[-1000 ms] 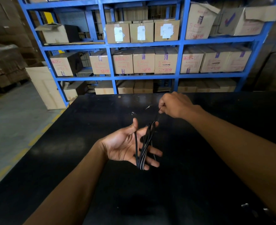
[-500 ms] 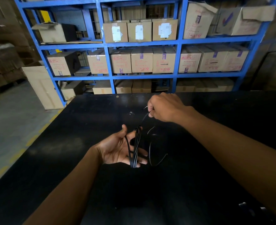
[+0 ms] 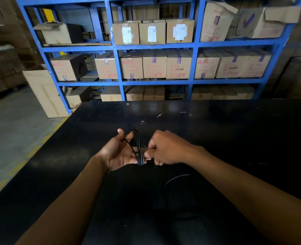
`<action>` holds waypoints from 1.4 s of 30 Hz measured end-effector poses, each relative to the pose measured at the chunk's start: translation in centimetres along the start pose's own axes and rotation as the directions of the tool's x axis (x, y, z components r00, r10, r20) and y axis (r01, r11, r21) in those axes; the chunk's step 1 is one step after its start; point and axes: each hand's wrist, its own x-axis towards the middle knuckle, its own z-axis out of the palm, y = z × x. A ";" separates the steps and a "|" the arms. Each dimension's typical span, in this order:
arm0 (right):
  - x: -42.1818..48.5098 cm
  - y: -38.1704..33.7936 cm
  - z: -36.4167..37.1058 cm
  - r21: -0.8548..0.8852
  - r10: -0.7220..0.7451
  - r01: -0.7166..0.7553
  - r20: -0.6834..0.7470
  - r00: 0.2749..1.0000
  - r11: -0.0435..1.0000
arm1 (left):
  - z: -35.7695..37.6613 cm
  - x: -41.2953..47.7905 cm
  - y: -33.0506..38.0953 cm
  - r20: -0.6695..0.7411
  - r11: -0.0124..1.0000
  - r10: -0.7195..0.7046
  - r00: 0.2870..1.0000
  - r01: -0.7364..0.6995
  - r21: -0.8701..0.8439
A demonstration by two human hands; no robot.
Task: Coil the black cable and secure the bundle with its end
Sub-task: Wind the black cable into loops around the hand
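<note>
The black cable (image 3: 137, 147) is looped several times around the fingers of my left hand (image 3: 121, 152), which is palm up over the black table (image 3: 234, 131). The loops run from the fingertips down past the palm's edge. My right hand (image 3: 165, 147) is a closed fist right beside the bundle, pinching the cable's free length against it. A slack loop of the cable (image 3: 174, 179) hangs below my right wrist, hard to see against the dark top.
Blue steel shelving (image 3: 197, 45) full of cardboard boxes (image 3: 154, 64) stands beyond the table's far edge. A tall carton (image 3: 45, 91) leans by the rack on the grey floor at left. The table's left edge runs diagonally.
My right hand has come down and in from above the bundle to touch it at the lower side. The slack loop has dropped lower under my right wrist.
</note>
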 end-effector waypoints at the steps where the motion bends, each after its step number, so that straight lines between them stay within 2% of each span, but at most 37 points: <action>1: -0.1 0.1 0.5 0.023 0.004 -0.004 0.019 1.000 1.000 | 0.1 0.0 0.1 0.014 1.000 0.008 1.000 -0.008 -0.003; 8: -0.6 1.5 4.1 0.185 0.001 -0.020 0.104 0.995 0.982 | 0.7 0.8 0.6 0.010 0.999 0.032 0.999 -0.033 0.025; 14: -0.3 3.7 6.4 0.283 -0.016 -0.011 0.095 0.995 0.959 | 1.5 0.5 0.5 0.036 0.999 0.041 0.999 -0.043 0.032; 22: 0.3 5.9 8.5 0.329 -0.010 -0.011 0.063 0.998 0.944 | 2.3 0.2 0.3 0.190 0.995 0.016 0.982 -0.034 0.092; 28: 1.1 7.9 7.9 0.169 0.044 -0.057 0.082 0.996 0.984 | 3.0 -1.1 0.9 0.379 0.988 -0.034 0.925 -0.026 0.151; 35: 3.7 9.2 4.1 -0.066 0.131 -0.136 -0.078 0.988 0.989 | 3.4 -2.0 0.5 0.470 0.951 -0.177 0.865 0.027 0.308; 38: 4.5 8.7 1.5 -0.194 0.104 -0.134 -0.158 0.982 0.972 | 3.4 -2.1 0.1 0.477 0.933 -0.235 0.847 0.059 0.355; 42: 5.3 7.3 -1.6 -0.383 0.010 -0.087 -0.199 0.980 0.919 | 3.4 -2.1 -0.2 0.474 0.916 -0.289 0.832 0.096 0.390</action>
